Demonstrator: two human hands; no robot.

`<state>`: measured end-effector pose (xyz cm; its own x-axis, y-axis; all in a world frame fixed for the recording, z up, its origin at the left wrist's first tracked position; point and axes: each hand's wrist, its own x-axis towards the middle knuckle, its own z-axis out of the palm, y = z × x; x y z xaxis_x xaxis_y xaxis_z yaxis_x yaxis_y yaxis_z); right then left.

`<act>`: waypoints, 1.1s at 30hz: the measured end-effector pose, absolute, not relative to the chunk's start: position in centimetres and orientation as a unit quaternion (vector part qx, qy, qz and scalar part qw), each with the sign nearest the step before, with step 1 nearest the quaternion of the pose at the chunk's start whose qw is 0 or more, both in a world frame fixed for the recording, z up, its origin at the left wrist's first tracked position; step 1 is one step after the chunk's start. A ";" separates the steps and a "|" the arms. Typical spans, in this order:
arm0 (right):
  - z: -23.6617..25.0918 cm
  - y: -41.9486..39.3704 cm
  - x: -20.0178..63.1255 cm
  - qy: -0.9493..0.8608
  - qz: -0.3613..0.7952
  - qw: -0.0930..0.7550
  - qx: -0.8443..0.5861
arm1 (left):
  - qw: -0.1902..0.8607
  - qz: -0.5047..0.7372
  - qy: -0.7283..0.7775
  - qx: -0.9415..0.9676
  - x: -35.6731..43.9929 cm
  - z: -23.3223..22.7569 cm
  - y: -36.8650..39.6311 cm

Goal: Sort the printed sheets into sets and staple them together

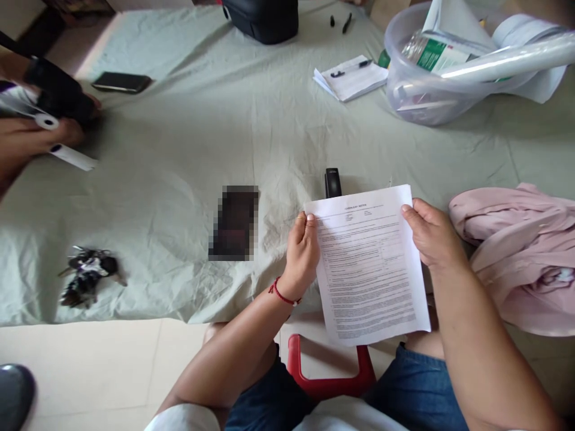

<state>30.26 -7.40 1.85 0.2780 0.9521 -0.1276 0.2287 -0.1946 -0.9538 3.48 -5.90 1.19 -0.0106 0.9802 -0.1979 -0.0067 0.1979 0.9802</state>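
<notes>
A stack of printed paper sheets [366, 275] is held upright-tilted over my lap at the table's near edge, its text side facing me. My left hand [303, 245] pinches its upper left side, thumb in front. On the upper right side, my right hand [431, 230] grips it the same way; the fingers behind the paper are hidden. Just beyond the top edge lies a black stapler-like object [333, 182], partly covered by the sheets. A dark, blurred-out rectangular object [233, 223] rests on the cloth left of my left hand.
A pale green cloth [179, 137] covers the table. Keys [92, 272] and a phone [121, 82] lie left. Another person's hands [54, 134] hold a black device at far left. A plastic tub [426, 108], notepad [350, 79], black bag [263, 21] and pink fabric [521, 251] surround the far and right sides.
</notes>
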 end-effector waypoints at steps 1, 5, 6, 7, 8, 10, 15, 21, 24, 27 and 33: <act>2.0 -7.4 30.3 -0.427 0.420 0.459 -0.656 | 0.543 0.451 0.552 0.444 3.4 1.3 -5.8; 2.3 -7.2 31.0 -0.366 0.504 0.467 -0.628 | 0.548 0.452 0.551 0.439 3.5 1.2 -5.6; 2.2 -7.0 31.3 -0.366 0.503 0.464 -0.631 | 0.555 0.453 0.545 0.435 3.5 1.2 -5.6; 2.1 -6.8 31.5 -0.371 0.481 0.464 -0.645 | 0.561 0.453 0.540 0.434 3.6 1.1 -5.7; 1.9 -6.6 31.7 -0.382 0.437 0.467 -0.667 | 0.565 0.452 0.534 0.436 3.7 1.1 -5.7; 1.9 -6.3 31.9 -0.414 0.294 0.477 -0.717 | 0.566 0.450 0.524 0.449 3.8 1.1 -5.8; 4.3 -6.4 29.6 -0.552 0.000 0.485 -0.679 | 0.547 0.445 0.510 0.492 4.3 1.5 -6.0; 5.7 -6.9 25.4 -0.734 0.043 0.341 -0.586 | 0.567 0.417 0.473 0.530 5.1 1.9 -6.0; 5.7 -6.6 25.0 -0.763 0.096 0.271 -0.580 | 0.582 0.417 0.446 0.536 5.3 2.2 -6.1; 6.4 -6.2 25.2 -0.765 0.156 0.237 -0.578 | 0.598 0.420 0.426 0.533 5.4 2.6 -6.1; 6.6 -5.5 25.1 -0.756 0.199 0.258 -0.568 | 0.573 0.436 0.426 0.548 5.3 2.4 -5.9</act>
